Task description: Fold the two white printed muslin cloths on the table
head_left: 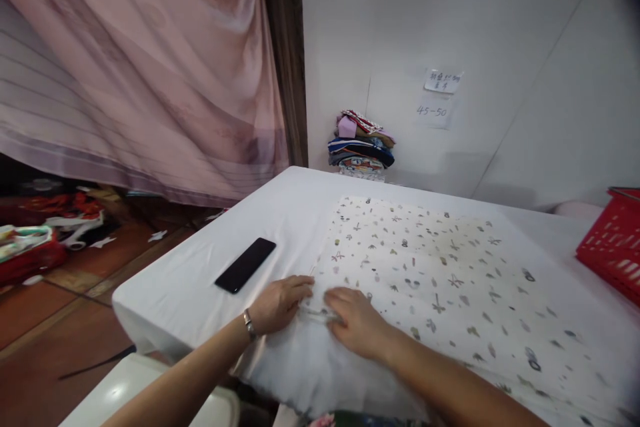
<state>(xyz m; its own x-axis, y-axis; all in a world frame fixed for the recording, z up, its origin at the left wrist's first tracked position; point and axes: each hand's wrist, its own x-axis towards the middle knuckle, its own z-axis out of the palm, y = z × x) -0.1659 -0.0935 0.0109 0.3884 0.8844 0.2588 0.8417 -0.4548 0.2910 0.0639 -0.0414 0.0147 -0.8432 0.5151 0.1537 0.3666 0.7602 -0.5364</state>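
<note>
A white cloth printed with small plants, starfish and other motifs (420, 280) lies spread over the table. At its near left corner, my left hand (280, 305) has its fingers closed on the cloth's edge. A little to the right, my right hand (359, 321) also grips the edge, its fingers curled and slightly blurred. Between the two hands a short strip of the edge looks folded or bunched. The fingertips of both hands are partly hidden. A black phone (246, 265) lies flat to the left of my left hand.
A white-covered table (190, 310) carries the cloth. A red basket (613, 243) stands at the right edge. Folded fabrics (361, 147) are stacked by the wall behind. A pink curtain (165, 67) hangs at left, and a white stool (120, 387) sits below the table's left corner.
</note>
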